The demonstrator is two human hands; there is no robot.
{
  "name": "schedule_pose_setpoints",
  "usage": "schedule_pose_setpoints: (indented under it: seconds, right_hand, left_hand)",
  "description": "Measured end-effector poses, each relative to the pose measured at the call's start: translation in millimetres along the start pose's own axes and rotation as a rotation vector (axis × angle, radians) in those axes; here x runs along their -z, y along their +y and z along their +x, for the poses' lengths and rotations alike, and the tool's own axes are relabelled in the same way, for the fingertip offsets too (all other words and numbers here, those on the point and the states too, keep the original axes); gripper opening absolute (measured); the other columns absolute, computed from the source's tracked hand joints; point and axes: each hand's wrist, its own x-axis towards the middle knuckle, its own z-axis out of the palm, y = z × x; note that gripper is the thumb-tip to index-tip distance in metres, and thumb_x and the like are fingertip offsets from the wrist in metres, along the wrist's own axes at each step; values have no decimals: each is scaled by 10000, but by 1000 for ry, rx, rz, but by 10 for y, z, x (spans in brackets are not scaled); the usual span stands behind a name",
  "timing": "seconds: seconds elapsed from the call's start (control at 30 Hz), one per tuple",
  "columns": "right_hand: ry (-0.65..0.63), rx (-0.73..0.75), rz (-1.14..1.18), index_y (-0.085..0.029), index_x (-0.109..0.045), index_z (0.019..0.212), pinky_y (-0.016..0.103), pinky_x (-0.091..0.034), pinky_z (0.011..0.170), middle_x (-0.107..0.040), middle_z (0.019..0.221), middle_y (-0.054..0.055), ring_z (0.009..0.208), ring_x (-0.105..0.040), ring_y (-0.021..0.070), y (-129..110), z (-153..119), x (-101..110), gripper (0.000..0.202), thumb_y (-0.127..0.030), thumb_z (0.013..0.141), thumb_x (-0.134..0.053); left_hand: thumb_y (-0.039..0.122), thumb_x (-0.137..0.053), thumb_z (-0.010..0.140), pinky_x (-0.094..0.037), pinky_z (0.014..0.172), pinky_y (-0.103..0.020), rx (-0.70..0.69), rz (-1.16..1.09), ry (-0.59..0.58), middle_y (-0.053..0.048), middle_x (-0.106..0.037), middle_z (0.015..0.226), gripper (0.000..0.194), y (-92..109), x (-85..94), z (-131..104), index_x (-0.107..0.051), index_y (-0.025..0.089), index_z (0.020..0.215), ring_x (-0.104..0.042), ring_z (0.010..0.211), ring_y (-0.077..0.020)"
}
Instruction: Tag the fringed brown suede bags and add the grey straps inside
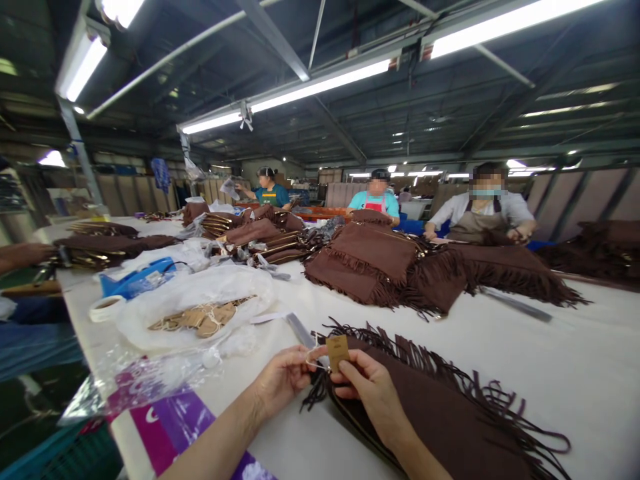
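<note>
A small tan cardboard hang tag (pixel 338 352) is pinched between the thumb and fingers of my right hand (pixel 367 383). My left hand (pixel 287 379) is closed on the tag's thin white string (pixel 314 357), just to the left of the card. Under both hands lies a dark brown fringed bag (pixel 430 400), flat on the white table, with a zipper along its near edge. The fringe spreads along its far side and right end. Whether the string passes through the zipper pull is too small to tell.
Loose tan tags (pixel 200 319) lie on a plastic bag (pixel 150 300) at the left, by a tape roll (pixel 107 308) and a blue tool (pixel 135 277). Brown fringed bags (pixel 370 257) are piled ahead. A metal ruler (pixel 517 305) lies right. Several co-workers stand around the table.
</note>
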Motion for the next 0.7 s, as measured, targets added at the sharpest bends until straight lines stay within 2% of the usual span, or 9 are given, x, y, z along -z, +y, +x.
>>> schedule_pose_setpoints:
  seconds: [0.07,0.13,0.23,0.33,0.4,0.47,0.57,0.6,0.7]
  right_hand:
    - [-8,62,-160,-168,-696,899,224,-564,530,-662,760,30,682,-629,181,16,5,-20,361,-494,745,-673]
    - [-23,126,-301,-183,-694,914,226,-559,518,-654,744,27,671,-626,186,28,2,-43,312,-455,807,-587]
    - [-41,223,-458,-208,-687,968,213,-533,493,-644,782,27,654,-616,180,31,-11,-73,282,-375,852,-492]
    - [-33,374,-611,-213,-680,936,215,-499,516,-620,753,25,632,-593,172,15,-27,-96,271,-296,872,-429]
    - [-35,472,-713,-208,-673,852,233,-481,574,-608,713,27,637,-584,174,1,-36,-107,277,-263,884,-403]
    - [-62,515,-786,-203,-670,795,254,-466,620,-616,706,39,649,-581,181,0,-40,-107,297,-255,890,-393]
    - [-128,490,-787,-210,-700,863,284,-481,694,-658,767,58,717,-604,202,47,-26,-68,298,-258,870,-406]
    - [-146,448,-753,-214,-705,909,288,-495,689,-664,792,60,734,-613,210,75,-16,-45,294,-275,857,-422]
    - [-141,197,-561,-221,-682,1015,267,-523,550,-646,785,47,688,-627,217,164,18,27,330,-409,817,-494]
  left_hand:
    - [190,-752,567,-299,496,-174,-23,28,-15,-38,-661,699,175,-29,3,7,-631,114,668,-537,612,-89]
    - [199,-761,570,-325,523,-182,-37,28,-25,-25,-644,664,173,-51,7,14,-641,115,661,-542,628,-95]
    - [196,-759,562,-366,571,-199,-58,-17,-18,-36,-676,740,162,-62,16,22,-638,127,645,-556,682,-111]
    - [197,-748,574,-394,619,-219,-88,-37,-23,-78,-710,919,147,-58,17,28,-628,134,633,-565,740,-128]
    - [206,-745,592,-395,631,-224,-118,12,-24,-97,-710,966,143,-61,4,29,-626,133,624,-561,738,-130]
    - [208,-743,600,-374,597,-221,-145,158,-20,-95,-706,949,133,-78,-18,30,-641,130,631,-550,695,-122]
    - [142,-697,591,-358,574,-222,-242,486,-20,-53,-683,841,66,-112,-36,33,-679,135,654,-532,649,-118]
    - [109,-663,589,-372,595,-226,-293,585,-18,-37,-670,801,96,-110,-28,35,-694,141,675,-535,660,-125]
    - [53,-563,597,-405,663,-236,-415,743,43,-12,-646,738,276,-7,71,29,-716,161,801,-552,707,-145]
